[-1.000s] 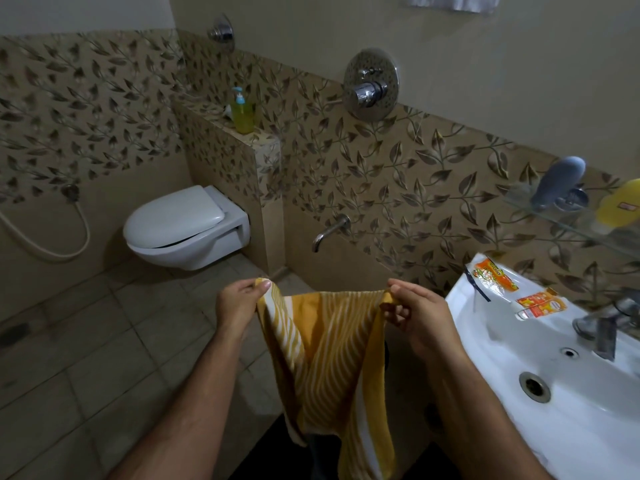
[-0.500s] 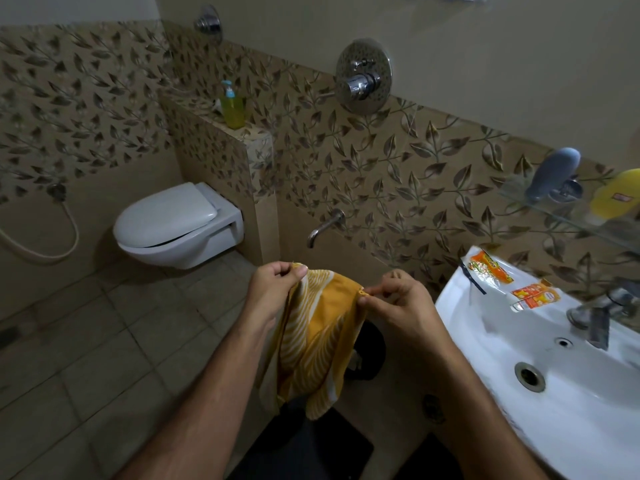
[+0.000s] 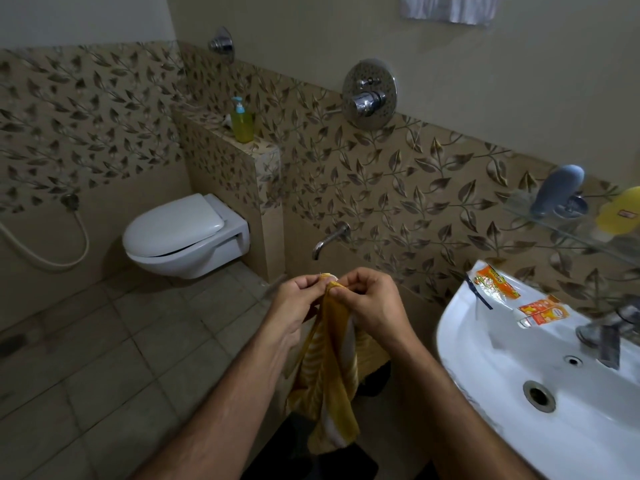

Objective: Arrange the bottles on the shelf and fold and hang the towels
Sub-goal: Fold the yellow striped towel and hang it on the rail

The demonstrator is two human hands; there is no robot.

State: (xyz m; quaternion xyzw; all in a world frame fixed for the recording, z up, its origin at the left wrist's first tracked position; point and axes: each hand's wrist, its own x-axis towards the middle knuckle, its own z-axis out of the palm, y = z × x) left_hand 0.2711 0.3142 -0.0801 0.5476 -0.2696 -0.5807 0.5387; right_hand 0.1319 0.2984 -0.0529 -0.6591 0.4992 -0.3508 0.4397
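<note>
A yellow towel with white stripes (image 3: 332, 368) hangs folded lengthwise below my two hands. My left hand (image 3: 298, 299) and my right hand (image 3: 370, 303) pinch its top corners together, almost touching each other. A grey-blue bottle (image 3: 557, 188) and a yellow bottle (image 3: 620, 213) lie tilted on the glass shelf (image 3: 554, 226) at the right. On the tiled ledge behind the toilet stands a green pump bottle (image 3: 241, 121). The lower edge of a white towel (image 3: 450, 8) hangs at the top of the wall.
A white washbasin (image 3: 485, 403) fills the lower right, with two orange sachets (image 3: 519, 299) on its rim and a tap (image 3: 602, 330). A white toilet (image 3: 183, 233) is at the left. A wall spout (image 3: 329, 237) and shower mixer (image 3: 369, 95) are ahead.
My hands have come together, bringing the towel's two top corners to meet, so the spread towel now hangs folded in half.
</note>
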